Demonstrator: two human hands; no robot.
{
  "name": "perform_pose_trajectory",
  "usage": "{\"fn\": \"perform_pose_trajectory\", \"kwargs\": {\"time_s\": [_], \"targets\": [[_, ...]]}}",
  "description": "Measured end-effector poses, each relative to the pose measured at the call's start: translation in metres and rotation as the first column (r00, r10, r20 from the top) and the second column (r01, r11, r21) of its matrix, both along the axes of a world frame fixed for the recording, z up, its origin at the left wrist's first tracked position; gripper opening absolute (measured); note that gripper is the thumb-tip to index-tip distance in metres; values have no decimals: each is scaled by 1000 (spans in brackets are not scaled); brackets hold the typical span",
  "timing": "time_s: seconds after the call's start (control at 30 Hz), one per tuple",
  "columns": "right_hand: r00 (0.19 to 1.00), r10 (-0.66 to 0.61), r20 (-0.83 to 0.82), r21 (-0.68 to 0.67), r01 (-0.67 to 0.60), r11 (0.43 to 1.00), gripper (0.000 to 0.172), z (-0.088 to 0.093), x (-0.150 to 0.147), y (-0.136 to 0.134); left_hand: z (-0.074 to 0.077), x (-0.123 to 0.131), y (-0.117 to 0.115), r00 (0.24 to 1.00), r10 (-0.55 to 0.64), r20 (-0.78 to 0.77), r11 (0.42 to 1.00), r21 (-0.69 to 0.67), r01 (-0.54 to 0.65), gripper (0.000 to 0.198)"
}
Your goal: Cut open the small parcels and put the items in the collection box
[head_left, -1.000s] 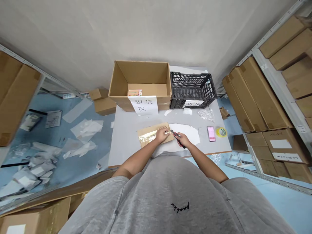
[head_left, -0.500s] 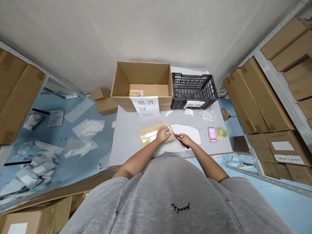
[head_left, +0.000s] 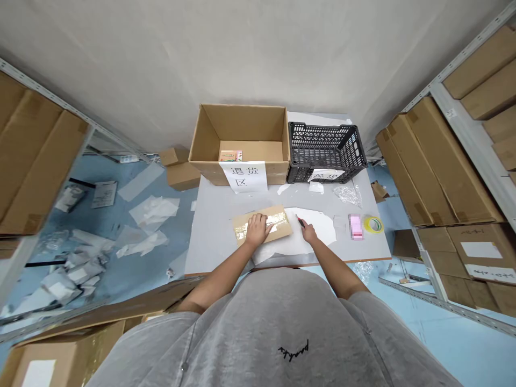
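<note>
A flat cardboard box (head_left: 278,232) with shiny clear tape along its top lies on the table near its front edge. My left hand (head_left: 257,230) rests flat on it, fingers stretched across the tape. Just right of the box, my right hand (head_left: 309,232) is closed round a dark box cutter (head_left: 301,222), its tip pointing up and left, apart from the cardboard. Beneath the box and the right hand spreads a white sheet (head_left: 322,226), partly covered by them.
At the table's back stand a large open carton (head_left: 242,173) with a small colourful item inside and a black plastic crate (head_left: 328,156). Yellow tape (head_left: 373,224), a pink item (head_left: 356,227) and clear wrap (head_left: 347,195) lie on the right. Shelves of boxes flank the table (head_left: 213,236).
My right hand has drawn the box cutter away from the box's right end. My left hand has slid left along the box, fingers flatter. The whole view has shifted slightly.
</note>
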State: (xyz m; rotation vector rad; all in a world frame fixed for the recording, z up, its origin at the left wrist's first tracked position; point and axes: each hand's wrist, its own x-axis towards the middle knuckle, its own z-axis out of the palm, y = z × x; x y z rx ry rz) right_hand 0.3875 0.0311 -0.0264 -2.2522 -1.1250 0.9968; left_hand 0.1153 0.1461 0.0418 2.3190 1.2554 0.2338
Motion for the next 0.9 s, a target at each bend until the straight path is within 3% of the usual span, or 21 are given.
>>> {"fn": "perform_pose_trajectory", "kwargs": {"time_s": [0.13, 0.2, 0.27, 0.33, 0.4, 0.47, 0.53, 0.6, 0.7, 0.8, 0.9], "targets": [[996, -88, 27, -47, 89, 995, 63, -15, -15, 16, 3, -13, -7, 997, 72, -3, 997, -18, -72, 43], [992, -106, 72, -72, 112, 991, 61, -12, -18, 22, 4, -19, -10, 991, 133, 4, 990, -38, -133, 49], [983, -117, 142, -10, 120, 993, 53, -2, -22, 28, 4, -25, -14, 968, 251, -3, 967, -45, -251, 54], [980, -76, 182, 168, 45, 985, 47, 11, -31, 33, 3, -33, -17, 904, 427, -35, 903, -44, -428, 60], [983, 34, 182, 324, -93, 942, 47, 23, -44, 37, 0, -41, -19, 809, 583, -71, 806, -71, -588, 74], [980, 128, 151, 366, -175, 914, 53, 31, -61, 39, -3, -44, -18, 755, 650, -81, 742, -146, -655, 89], [989, 120, 85, 318, -141, 937, 65, 35, -76, 40, -5, -44, -12, 769, 638, -47, 746, -209, -632, 96], [999, 35, 17, 258, -38, 965, 78, 35, -84, 40, -6, -41, -1, 818, 575, 14, 801, -211, -560, 97], [997, -74, -29, 254, 79, 964, 86, 33, -86, 41, -6, -34, 22, 881, 466, 76, 874, -191, -446, 101], [990, -144, 0, 280, 139, 950, 74, 35, -82, 44, -8, -29, 44, 888, 458, 28, 867, -236, -439, 107], [965, -235, 119, 278, 195, 941, 47, 40, -82, 46, -10, -26, 59, 881, 469, -71, 837, -282, -468, 112]]}}
